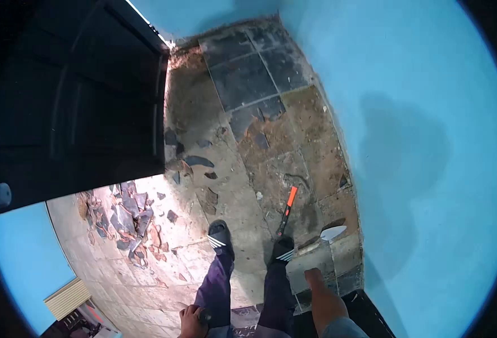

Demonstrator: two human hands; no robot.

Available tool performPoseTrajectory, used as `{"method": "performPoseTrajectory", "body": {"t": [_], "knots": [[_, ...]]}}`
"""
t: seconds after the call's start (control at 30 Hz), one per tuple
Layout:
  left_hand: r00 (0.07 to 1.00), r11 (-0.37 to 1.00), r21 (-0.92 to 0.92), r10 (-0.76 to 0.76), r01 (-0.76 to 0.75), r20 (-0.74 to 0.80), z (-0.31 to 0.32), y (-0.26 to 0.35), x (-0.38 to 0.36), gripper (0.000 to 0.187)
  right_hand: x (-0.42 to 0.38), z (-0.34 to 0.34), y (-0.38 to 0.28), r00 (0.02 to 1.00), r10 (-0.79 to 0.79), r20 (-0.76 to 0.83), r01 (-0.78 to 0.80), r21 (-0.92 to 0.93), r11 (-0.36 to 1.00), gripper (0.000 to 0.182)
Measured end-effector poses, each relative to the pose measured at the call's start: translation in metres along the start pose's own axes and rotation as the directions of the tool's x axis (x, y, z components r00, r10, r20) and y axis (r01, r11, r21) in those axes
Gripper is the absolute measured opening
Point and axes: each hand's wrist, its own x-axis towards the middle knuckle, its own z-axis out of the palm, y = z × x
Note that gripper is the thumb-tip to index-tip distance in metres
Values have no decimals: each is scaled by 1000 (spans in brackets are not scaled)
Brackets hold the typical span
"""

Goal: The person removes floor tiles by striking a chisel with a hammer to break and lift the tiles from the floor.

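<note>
My left hand (191,323) is low in the view beside my left leg, fingers curled against a dark rounded thing (204,316) that I cannot make out. My right hand (314,275) hangs down beside my right leg; its fingers are too foreshortened to read. Nearest to it on the floor lies a pointed trowel (333,232), its handle towards my right foot. A hammer (287,211) with an orange and black handle rests just ahead of my right sandal (283,249).
Broken tile pieces (130,217) are heaped at the left, with loose shards (199,161) ahead. Dark tiles (240,79) remain in the far corner; rough bare floor (276,163) lies before them. A black door (74,101) stands left, a blue wall (428,169) right.
</note>
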Motion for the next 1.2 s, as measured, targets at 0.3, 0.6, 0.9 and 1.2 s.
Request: {"method": "performPoseTrajectory", "body": {"t": [0.3,0.6,0.9,1.2], "knots": [[999,987,154,38,-42,26,55,60,-7,26,196,149,89,986,164,-33,-150,257,955,40],[964,929,277,206,-246,166,62,62,4,25,197,65,15,677,736,14,-176,974,144,47],[976,942,260,193,-213,103,52,47,12,23,178,-7,-28,767,630,119,-17,986,-166,60],[965,970,103,203,-221,166,-29,49,43,35,118,-65,-90,721,577,-383,171,906,388,58]]}}
